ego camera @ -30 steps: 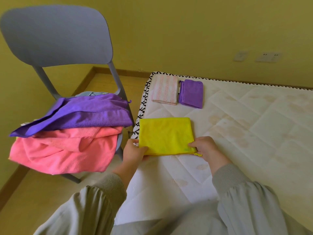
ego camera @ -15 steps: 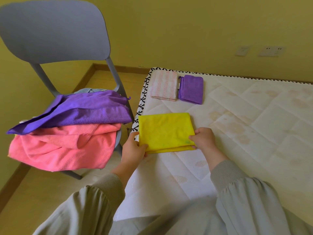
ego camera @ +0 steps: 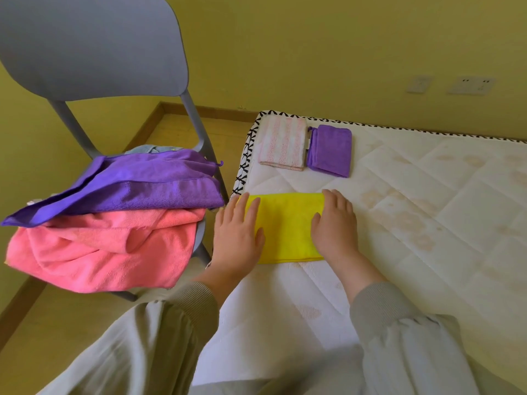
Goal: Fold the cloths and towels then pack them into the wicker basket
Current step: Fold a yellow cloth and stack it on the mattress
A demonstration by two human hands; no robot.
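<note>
Change vs 0.5 s ago: both hands were pinching the near corners of the yellow cloth (ego camera: 288, 226); now they lie flat on top of it. The cloth is in the same spot, at the left edge of the mattress (ego camera: 427, 223), just inside the black-and-white trim.

Grip: left hand (ego camera: 238, 238) palm down on the cloth's left end, fingers straight and slightly spread, pointing away from the person. Right hand (ego camera: 335, 226) the same on the right end, fingers close together. Neither hand pinches anything; both press flat.

Cloth: bright yellow, soft short-pile fabric, folded into a flat rectangle. Layered edges show along the near side. Long axis runs left-right across the view, short sides under the hands.

Mattress: white, diamond-quilted, faint tan stains.

Far corner of the mattress: a pink-and-white striped cloth (ego camera: 282, 143) and a purple cloth (ego camera: 330, 149), both folded into small rectangles, side by side, long axes pointing away from the person.

Left of the mattress: grey plastic chair (ego camera: 94, 47) with a rounded back. A loose purple towel (ego camera: 137, 189) lies on a crumpled pink towel (ego camera: 99, 252) on its seat, both fuzzy and draping over the seat edge.
</note>
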